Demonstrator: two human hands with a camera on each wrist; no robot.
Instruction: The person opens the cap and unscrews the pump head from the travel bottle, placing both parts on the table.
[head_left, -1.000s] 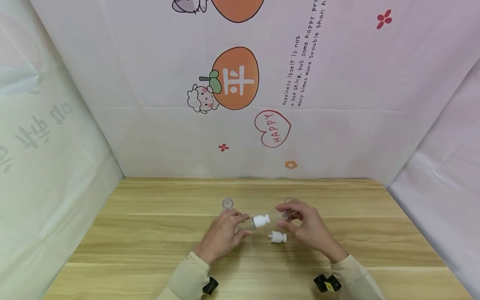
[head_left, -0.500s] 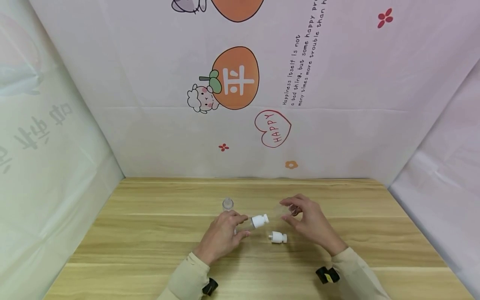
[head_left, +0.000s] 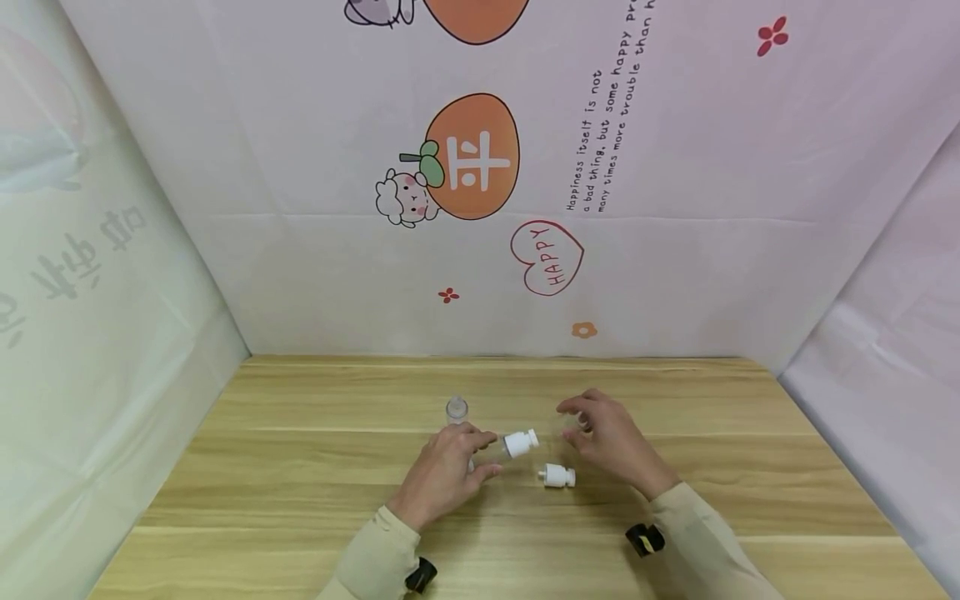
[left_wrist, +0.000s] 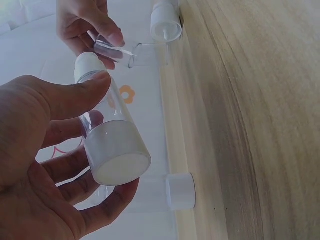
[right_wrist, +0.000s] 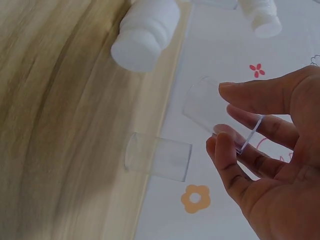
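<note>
My left hand (head_left: 450, 462) holds a small clear pump bottle (left_wrist: 114, 142), thumb near its white pump top and fingers around its body. The bottle is tilted in the head view, its white pump top (head_left: 520, 442) pointing to the right. My right hand (head_left: 609, 437) pinches a clear plastic cap (right_wrist: 202, 107) between thumb and fingers, apart from the bottle. A loose white pump head (head_left: 558, 476) lies on its side below and between the hands. Beside it in the right wrist view, a second clear cap (right_wrist: 159, 157) stands on the table.
Just behind my left hand, another clear bottle (head_left: 457, 408) stands on the wooden table (head_left: 315, 467); its white base (left_wrist: 180, 191) shows in the left wrist view. A white printed curtain (head_left: 337, 292) rises from the table's far edge, and more fabric hangs at both sides.
The right hand has drawn back to the right from the bottle's top, carrying the clear cap. My left hand and the bottle have hardly moved.
</note>
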